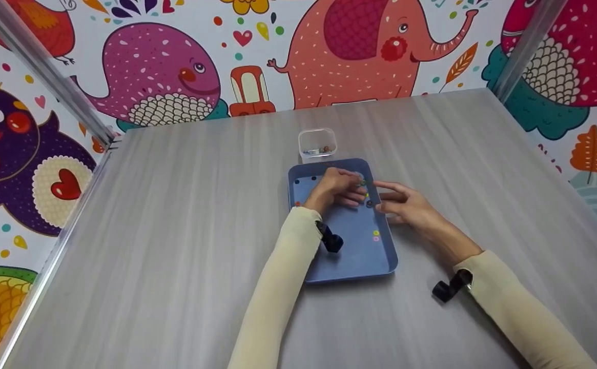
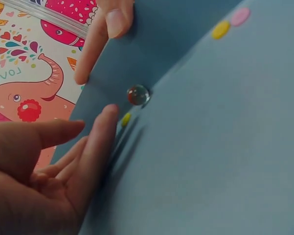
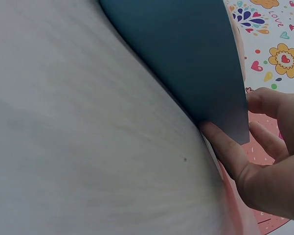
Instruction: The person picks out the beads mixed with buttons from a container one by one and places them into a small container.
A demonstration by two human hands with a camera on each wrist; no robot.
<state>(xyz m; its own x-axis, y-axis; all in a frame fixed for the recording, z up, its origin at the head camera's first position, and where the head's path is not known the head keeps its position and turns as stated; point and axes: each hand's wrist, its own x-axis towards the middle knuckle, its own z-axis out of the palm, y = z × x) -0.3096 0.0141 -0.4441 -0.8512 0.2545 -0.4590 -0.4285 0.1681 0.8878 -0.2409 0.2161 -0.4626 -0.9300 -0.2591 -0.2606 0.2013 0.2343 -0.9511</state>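
My left hand (image 1: 340,187) reaches into the blue tray (image 1: 347,269), with its fingers extended near the right wall. In the left wrist view, its fingertips are close to a yellow disc (image 2: 126,119) and a clear glass marble (image 2: 138,95) with a reddish tint, which lies against the wall. Nothing shows pinched between thumb and fingers. Outside the tray, my right hand (image 1: 408,207) touches the right wall with fingers mostly straight. The right wrist view shows fingertips (image 3: 213,132) low on the outer wall, others by the rim.
A clear plastic box (image 1: 317,146) with small coloured pieces stands behind the tray. Inside the tray lie dark marbles (image 1: 313,178), an orange piece (image 1: 298,204), and a yellow disc (image 1: 376,232) beside a pink disc (image 1: 376,239). A printed wall panel (image 1: 257,46) borders the table.
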